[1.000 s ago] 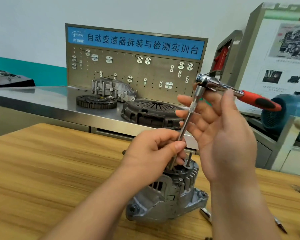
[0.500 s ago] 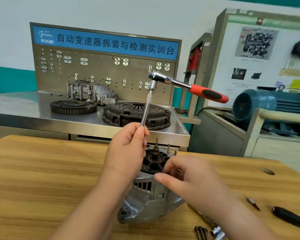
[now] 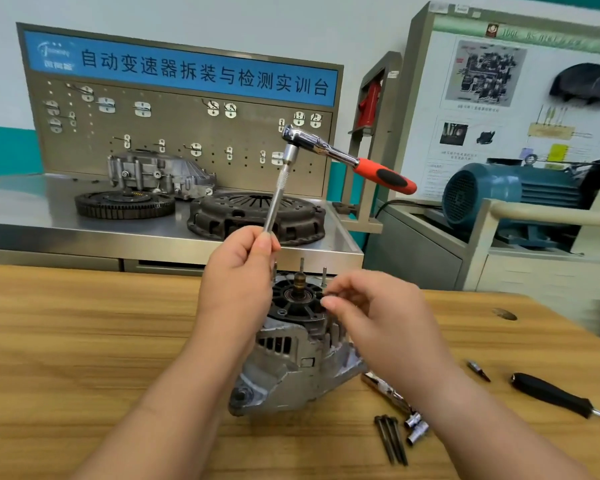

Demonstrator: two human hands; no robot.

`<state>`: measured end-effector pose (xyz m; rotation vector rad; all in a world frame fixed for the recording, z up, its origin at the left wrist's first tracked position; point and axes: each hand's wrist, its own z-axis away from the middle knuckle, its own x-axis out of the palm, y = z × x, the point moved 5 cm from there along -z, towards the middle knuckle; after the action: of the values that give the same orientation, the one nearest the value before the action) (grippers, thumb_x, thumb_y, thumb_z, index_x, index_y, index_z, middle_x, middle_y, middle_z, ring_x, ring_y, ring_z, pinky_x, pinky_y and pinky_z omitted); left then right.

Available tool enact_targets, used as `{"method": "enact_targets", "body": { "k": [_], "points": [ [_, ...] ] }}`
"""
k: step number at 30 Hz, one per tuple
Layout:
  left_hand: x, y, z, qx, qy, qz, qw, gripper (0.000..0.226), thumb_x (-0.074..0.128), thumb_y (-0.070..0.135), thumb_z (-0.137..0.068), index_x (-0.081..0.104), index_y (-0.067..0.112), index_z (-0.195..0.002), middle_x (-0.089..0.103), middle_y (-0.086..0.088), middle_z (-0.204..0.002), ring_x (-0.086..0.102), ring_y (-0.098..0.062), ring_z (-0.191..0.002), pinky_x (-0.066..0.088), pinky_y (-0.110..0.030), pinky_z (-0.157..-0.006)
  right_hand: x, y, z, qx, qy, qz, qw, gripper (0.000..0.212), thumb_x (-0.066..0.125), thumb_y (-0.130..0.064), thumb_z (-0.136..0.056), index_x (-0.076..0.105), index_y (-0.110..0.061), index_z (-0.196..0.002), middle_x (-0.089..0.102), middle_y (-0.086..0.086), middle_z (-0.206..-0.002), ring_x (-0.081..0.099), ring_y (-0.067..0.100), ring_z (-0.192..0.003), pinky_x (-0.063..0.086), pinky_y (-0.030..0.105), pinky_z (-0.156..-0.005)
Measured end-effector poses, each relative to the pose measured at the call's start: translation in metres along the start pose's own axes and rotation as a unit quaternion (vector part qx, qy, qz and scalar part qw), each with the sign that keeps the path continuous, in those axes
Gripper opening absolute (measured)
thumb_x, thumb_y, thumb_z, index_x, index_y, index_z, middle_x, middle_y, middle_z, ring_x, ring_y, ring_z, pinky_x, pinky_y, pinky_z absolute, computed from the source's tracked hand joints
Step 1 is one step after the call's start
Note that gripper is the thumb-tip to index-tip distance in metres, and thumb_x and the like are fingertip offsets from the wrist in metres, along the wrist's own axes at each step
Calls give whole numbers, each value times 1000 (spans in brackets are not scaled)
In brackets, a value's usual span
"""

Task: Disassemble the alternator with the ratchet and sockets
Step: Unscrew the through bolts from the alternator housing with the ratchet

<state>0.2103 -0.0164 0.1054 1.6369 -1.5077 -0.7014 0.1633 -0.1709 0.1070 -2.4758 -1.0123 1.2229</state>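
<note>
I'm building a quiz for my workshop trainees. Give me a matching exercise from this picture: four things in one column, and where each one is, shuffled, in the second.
1 ratchet
2 alternator
3 screwdriver
4 clutch cover

a lying on the wooden table, far right
b on the steel bench behind
c held up by the left hand on its extension bar
d standing on the wooden table, in the middle

Pairs: 1-c, 2-d, 3-a, 4-b.

Automotive training workshop: tool pegboard (image 3: 187,140), clutch parts (image 3: 257,216), electric motor (image 3: 499,192).
</note>
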Motion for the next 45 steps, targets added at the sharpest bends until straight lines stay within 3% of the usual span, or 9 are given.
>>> {"method": "enact_targets", "body": {
  "k": [3,10,14,21,28,30,37,41,45],
  "points": [
    [-1,-1,0,-1,-4,1,1000,42,41,15,-99,57,27,-62,43,8,-56,34,-10,-50,31,-31,-54,-26,-1,-8,-5,37,-31,999,9,68,-21,-85,71,-29,-82,66,-17,-70,61,-2,-77,48,12,-69],
    [0,0,0,-7,-17,22,1000,43,41,14,-99,57,27,-62,43,8,-56,33,-10,-50,30,-29,-53,12,65,32,166,-234,69,955,11,71,-32,-86,68,-35,-75,66,-16,-76,58,-4,-71,44,15,-64],
    [2,3,2,0,-26,28,999,39,41,14,-98,57,23,-64,43,4,-58,33,-10,-50,30,-28,-53,30,100,58,226,-262,88,934,10,71,-33,-86,70,-31,-76,69,-11,-82,64,4,-78,54,27,-73],
    [5,5,6,1,-33,43,999,38,43,13,-97,58,23,-63,43,6,-56,33,-9,-49,28,-28,-52,42,117,74,225,-301,123,918,6,67,-36,-89,72,-34,-91,60,-19,-80,56,-3,-73,41,13,-60],
    [8,14,10,9,-39,42,998,38,44,14,-98,58,23,-64,44,8,-53,34,-8,-46,29,-28,-51,-2,79,60,205,-119,-51,970,12,59,-39,-90,62,-40,-102,62,-10,-87,61,-1,-76,48,13,-61],
    [14,19,16,11,-51,40,998,38,44,16,-98,58,23,-64,44,8,-53,33,-8,-46,28,-26,-48,-24,55,52,171,-57,-143,973,31,57,-53,-81,59,-41,-109,65,-10,-92,63,2,-84,53,18,-68],
    [62,18,69,-52,-150,48,986,31,49,20,-95,61,13,-67,43,4,-52,38,-9,-49,31,-20,-45,-55,1,27,92,34,-418,903,45,53,-51,-82,58,-24,-117,72,2,-110,66,16,-105,54,37,-88],
    [95,0,107,-161,-212,97,959,35,44,15,-99,56,21,-67,48,1,-54,39,-8,-44,31,-20,-44,-56,11,35,161,74,-559,810,50,42,-55,-81,55,-13,-105,72,9,-79,69,23,-76,50,35,-73],
    [116,-14,132,-284,-244,131,918,20,44,12,-100,53,16,-82,54,-4,-60,48,-12,-46,39,-21,-43,-59,30,58,182,96,-562,801,43,44,-52,-84,53,-9,-87,37,1,-50,34,14,-38,34,25,-42]
  ]
}}
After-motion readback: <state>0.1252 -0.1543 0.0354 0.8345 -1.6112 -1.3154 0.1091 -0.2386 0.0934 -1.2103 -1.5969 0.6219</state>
